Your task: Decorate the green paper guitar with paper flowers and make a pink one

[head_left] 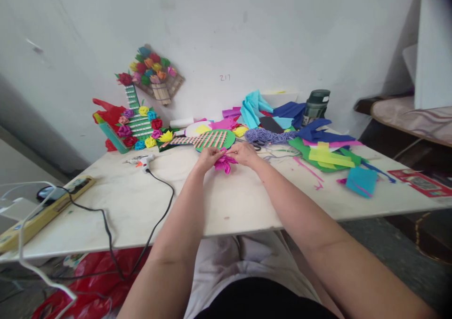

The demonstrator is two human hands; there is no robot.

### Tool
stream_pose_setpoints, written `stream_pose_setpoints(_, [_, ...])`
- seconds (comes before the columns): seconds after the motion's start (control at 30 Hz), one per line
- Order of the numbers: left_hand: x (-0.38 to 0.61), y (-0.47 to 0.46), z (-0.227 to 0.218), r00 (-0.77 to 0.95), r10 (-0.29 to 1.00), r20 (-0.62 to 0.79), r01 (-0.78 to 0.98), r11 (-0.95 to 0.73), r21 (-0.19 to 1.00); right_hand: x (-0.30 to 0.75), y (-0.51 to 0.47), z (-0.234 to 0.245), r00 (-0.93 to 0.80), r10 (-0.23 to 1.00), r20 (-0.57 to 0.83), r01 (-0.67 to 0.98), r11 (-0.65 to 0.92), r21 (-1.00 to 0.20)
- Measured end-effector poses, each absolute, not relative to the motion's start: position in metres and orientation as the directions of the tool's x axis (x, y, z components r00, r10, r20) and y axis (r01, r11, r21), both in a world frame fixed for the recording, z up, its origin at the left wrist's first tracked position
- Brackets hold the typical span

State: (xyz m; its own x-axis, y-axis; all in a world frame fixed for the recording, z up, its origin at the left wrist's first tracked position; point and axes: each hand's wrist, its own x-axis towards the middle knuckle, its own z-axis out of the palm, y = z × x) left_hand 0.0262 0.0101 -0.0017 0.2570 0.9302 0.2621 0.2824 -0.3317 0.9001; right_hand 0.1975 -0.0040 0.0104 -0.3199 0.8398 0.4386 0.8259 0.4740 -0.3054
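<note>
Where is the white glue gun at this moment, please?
In the head view, the glue gun lies on the left part of the table, to the left of the left hand and in front of the flower-trimmed green board.

L arm & R arm reach fwd, bare, converging. L grip & R grip nearly meet, both pinched.

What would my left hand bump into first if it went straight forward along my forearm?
Probably the green oval piece, lying just beyond your left hand, whose fingertips hold the pink flower. Depth is hard to judge, so any gap between is unclear.
</note>
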Motion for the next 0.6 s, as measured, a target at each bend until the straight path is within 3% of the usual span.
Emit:
stream_pose_setpoints(0.23, [0.0231,0.0079,-0.0004,0.329,0.925,0.191,0.211,-0.269,0.94,0.1999,-0.001,0.0074,-0.347,0.826,0.445,0.805,0.505,-0.31])
stream_pose_setpoints(0.6, [0.0214,0.0072,-0.0004,0.338,0.907,0.253,0.295,-0.357,0.886,0.1987,0.001,0.0033,-0.386,0.817,0.429,0.768,0.542,-0.342])
